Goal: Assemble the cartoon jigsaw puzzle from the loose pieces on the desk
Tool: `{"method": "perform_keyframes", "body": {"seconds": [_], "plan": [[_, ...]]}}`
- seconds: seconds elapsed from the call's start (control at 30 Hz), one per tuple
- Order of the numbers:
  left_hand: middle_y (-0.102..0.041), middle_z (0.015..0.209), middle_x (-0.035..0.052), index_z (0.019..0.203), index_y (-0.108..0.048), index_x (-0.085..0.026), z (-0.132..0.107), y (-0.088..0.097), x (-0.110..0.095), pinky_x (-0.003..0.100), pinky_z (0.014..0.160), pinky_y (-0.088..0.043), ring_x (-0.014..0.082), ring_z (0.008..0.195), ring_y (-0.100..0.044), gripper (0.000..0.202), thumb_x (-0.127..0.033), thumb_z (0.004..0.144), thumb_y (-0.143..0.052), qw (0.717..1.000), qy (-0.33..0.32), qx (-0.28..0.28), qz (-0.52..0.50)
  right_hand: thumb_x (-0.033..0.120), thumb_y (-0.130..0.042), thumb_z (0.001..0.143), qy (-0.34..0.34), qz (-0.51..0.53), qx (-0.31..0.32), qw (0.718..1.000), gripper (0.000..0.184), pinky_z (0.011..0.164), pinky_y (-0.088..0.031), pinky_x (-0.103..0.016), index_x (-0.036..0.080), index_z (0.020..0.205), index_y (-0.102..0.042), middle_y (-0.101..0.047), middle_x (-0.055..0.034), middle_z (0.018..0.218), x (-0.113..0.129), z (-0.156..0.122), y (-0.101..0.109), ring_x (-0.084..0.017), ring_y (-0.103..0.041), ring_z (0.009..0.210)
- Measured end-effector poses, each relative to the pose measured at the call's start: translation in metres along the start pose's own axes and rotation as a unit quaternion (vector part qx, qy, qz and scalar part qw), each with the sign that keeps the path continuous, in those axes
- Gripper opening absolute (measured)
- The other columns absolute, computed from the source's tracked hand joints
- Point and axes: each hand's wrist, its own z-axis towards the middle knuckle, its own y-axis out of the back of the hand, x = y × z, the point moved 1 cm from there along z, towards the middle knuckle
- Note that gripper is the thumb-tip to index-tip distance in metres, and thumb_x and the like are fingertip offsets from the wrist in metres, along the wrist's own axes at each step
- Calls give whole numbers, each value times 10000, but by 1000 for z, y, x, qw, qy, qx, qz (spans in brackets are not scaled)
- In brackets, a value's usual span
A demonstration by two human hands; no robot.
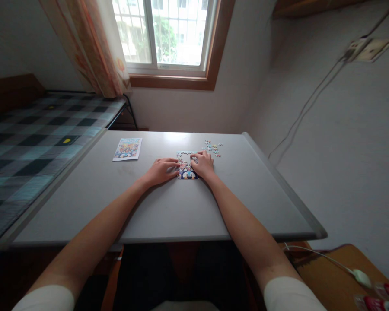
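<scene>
A partly assembled jigsaw puzzle (188, 174) lies flat near the middle of the table, with a dark blue and white cartoon figure along its near edge and a gap in its upper part. Beside its left edge rests my left hand (164, 169), fingers stretched out and their tips touching the border. My right hand (204, 164) is over the puzzle's right side, thumb and forefinger bent close together above the gap. Whatever those fingertips hold is too small to make out. Several loose puzzle pieces (215, 147) are scattered just beyond my right hand.
A printed picture sheet (127, 149) with a similar cartoon lies at the table's (175, 211) far left. To the left stands a bed with a checked cover (68, 125). Cables (306, 103) hang along the right wall, and a stool (340, 263) stands at the lower right.
</scene>
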Motion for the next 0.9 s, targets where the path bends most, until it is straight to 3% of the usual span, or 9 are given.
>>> {"method": "perform_keyframes", "body": {"seconds": [0.9], "plan": [[-623,1272,35,1147,-677,-293,0,-1,0,408,1058,-378,223,1163,-574,379,-484,856,-527,1000,3,2,-2,298,-502,830,-4,-9,6,1000,334,945,-356,-399,288,1113,-680,-530,-83,1202,0,1,-1,-274,-447,1125]]}}
